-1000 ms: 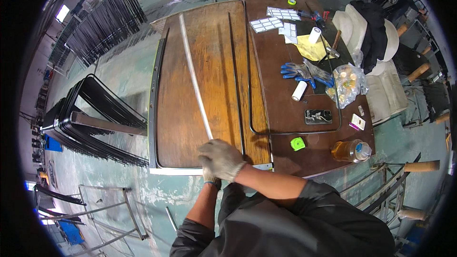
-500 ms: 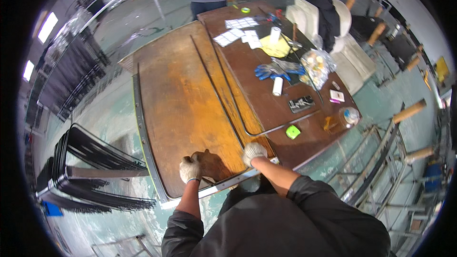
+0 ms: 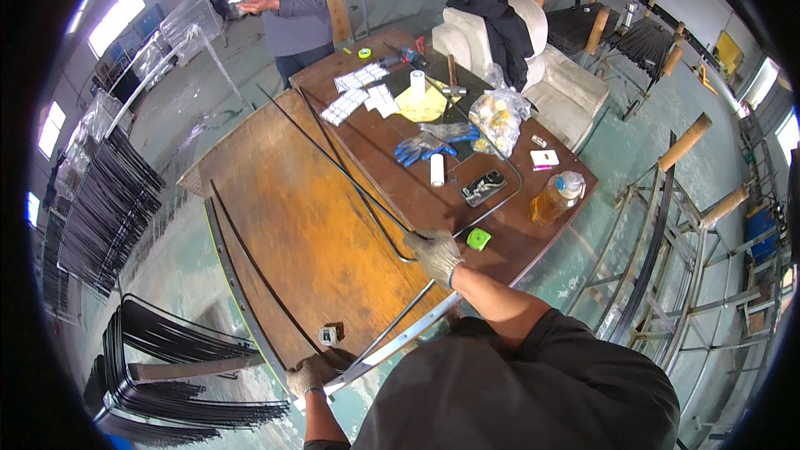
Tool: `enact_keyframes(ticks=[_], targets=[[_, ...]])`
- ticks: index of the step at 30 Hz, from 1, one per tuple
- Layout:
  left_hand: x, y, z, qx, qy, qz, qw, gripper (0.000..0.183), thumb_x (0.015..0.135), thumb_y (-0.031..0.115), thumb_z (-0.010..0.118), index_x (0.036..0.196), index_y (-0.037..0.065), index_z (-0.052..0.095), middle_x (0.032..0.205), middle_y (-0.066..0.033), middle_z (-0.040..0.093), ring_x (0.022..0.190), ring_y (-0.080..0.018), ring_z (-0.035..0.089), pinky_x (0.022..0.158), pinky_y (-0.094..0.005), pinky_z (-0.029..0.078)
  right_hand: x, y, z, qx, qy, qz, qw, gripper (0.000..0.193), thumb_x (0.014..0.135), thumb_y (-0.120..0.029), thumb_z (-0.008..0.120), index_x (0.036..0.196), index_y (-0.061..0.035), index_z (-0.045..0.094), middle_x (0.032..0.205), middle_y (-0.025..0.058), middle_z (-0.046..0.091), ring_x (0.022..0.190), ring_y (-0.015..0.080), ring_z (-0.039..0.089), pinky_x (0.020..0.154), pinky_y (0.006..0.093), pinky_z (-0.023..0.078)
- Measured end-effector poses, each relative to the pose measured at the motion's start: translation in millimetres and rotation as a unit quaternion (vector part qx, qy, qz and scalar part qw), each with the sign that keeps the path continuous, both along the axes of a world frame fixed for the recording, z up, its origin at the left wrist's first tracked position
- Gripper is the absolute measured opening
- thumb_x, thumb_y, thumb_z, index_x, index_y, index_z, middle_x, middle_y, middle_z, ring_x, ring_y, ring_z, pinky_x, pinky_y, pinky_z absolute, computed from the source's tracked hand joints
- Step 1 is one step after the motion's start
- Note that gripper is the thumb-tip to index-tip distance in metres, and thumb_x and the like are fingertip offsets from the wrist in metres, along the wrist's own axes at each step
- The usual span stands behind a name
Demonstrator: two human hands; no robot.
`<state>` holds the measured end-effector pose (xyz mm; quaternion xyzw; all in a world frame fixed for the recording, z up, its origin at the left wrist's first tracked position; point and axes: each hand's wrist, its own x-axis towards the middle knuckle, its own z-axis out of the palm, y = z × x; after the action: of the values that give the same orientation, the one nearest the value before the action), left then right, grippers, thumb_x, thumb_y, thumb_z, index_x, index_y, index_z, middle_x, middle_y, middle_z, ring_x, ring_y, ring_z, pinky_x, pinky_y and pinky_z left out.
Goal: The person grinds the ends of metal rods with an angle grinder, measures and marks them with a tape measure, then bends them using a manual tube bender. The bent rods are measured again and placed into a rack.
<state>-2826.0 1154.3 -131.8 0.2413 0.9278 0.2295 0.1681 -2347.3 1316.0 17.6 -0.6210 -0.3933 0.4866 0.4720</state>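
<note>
A thin black rod bent into a U-shaped frame is held between my two gloved hands, tilted with its right side raised off the worn wooden board. My left hand is closed round its near left corner. At the near right corner, my right hand wraps round the rod. Beneath the right side lies another bent black rod, reaching over the brown tabletop. A small metal block sits on the board near my left hand. A pale metal strip edges the board's near side.
Right on the brown table are a green tape measure, a phone, a bottle of amber liquid, blue gloves and a hammer. Bent black rods hang at left. Another person stands beyond the table.
My left hand has moved down and left to the corner. The right side of the U-shaped frame has risen with my right hand. The small metal block has come into view.
</note>
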Motion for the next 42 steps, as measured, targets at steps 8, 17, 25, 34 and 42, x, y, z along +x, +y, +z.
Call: enact_keyframes(ticks=[8, 17, 25, 34, 42], targets=[[70.2, 60.0, 16.2, 0.171, -0.288, -0.011, 0.942, 0.046, 0.100, 0.022, 0.079, 0.136, -0.005, 0.069, 0.097, -0.0124, 0.075, 0.072, -0.0196, 0.070, 0.061, -0.0328, 0.056, 99.2, 21.7, 33.5, -0.119, 0.411, 0.080, 0.901, 0.019, 0.110, -0.026, 0.074, 0.107, -0.0075, 0.074, 0.066, -0.0099, 0.048, 0.050, 0.0067, 0.046, 0.045, 0.0288, 0.032], [175.3, 149.7, 61.7, 0.096, -0.300, -0.063, 0.947, 0.058, 0.096, 0.018, 0.083, 0.146, -0.005, 0.064, 0.102, -0.0160, 0.077, 0.079, -0.0229, 0.074, 0.068, -0.0383, 0.061, 243.1, 74.5, -8.5, -0.151, 0.473, 0.041, 0.867, 0.024, 0.115, -0.030, 0.069, 0.110, -0.0075, 0.073, 0.062, -0.0109, 0.036, 0.046, 0.0056, 0.030, 0.045, 0.0271, 0.022], [250.5, 223.4, 17.3, 0.137, -0.414, -0.114, 0.892, 0.040, 0.094, 0.009, 0.081, 0.131, -0.004, 0.074, 0.096, -0.0116, 0.077, 0.072, -0.0225, 0.072, 0.065, -0.0371, 0.060, 304.9, 114.8, -46.4, -0.121, 0.240, -0.067, 0.961, 0.024, 0.110, -0.030, 0.076, 0.102, -0.0074, 0.078, 0.067, -0.0081, 0.052, 0.053, 0.0073, 0.043, 0.049, 0.0283, 0.031], [306.0, 264.8, 23.7, 0.114, -0.453, -0.074, 0.881, 0.037, 0.092, 0.005, 0.080, 0.126, -0.009, 0.073, 0.092, -0.0139, 0.076, 0.070, -0.0245, 0.072, 0.063, -0.0389, 0.058, 314.5, 142.9, -103.4, -0.003, -0.546, -0.184, 0.818, 0.030, 0.104, -0.035, 0.068, 0.098, -0.0097, 0.084, 0.110, 0.0177, 0.082, 0.104, 0.0464, 0.074, 0.097, 0.0562, 0.058], [316.8, 278.0, 15.9, 0.102, -0.404, -0.120, 0.901, 0.038, 0.090, 0.003, 0.081, 0.126, -0.008, 0.074, 0.102, -0.0150, 0.079, 0.083, -0.0258, 0.076, 0.070, -0.0403, 0.061, 316.2, 167.0, -100.4, -0.179, -0.462, -0.149, 0.856, 0.035, 0.108, -0.038, 0.064, 0.119, -0.0075, 0.076, 0.112, 0.0263, 0.080, 0.114, 0.0483, 0.075, 0.100, 0.0597, 0.058]])
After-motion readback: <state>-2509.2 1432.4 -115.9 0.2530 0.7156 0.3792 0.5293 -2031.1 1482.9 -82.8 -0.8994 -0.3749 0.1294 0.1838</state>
